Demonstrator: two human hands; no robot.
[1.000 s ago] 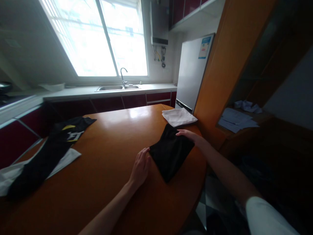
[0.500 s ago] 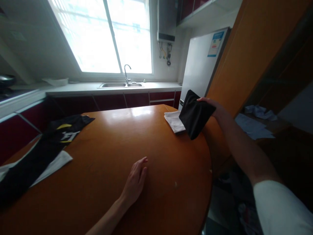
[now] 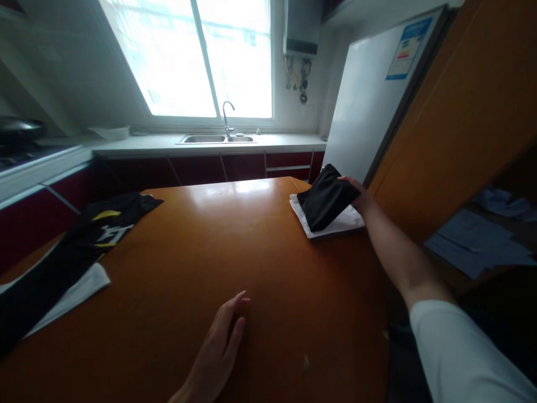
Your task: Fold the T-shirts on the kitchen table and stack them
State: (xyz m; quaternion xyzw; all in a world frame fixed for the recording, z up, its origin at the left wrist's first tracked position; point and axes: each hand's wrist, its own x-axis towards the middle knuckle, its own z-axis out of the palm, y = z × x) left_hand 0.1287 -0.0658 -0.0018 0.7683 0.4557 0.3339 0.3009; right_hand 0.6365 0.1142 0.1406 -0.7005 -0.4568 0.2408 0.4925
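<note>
At the table's far right, my right hand grips one edge of a folded black garment. The garment's left side rests on a white folded cloth, while the gripped side is a little raised. Some dark fabric shows under the white cloth's front edge. My left hand lies near the middle front of the brown table, fingers extended, thumb apart, holding nothing. Over to the left are black clothes with yellow and white print, spread on top of white fabric.
Behind the table runs a white counter with a sink and faucet under the window. A fridge and a wooden panel stand to the right. Papers or cloths lie on a shelf beyond my right arm.
My right hand has lowered the black garment onto the white cloth. My left hand has drawn slightly nearer to me on the table. The view has shifted a little.
</note>
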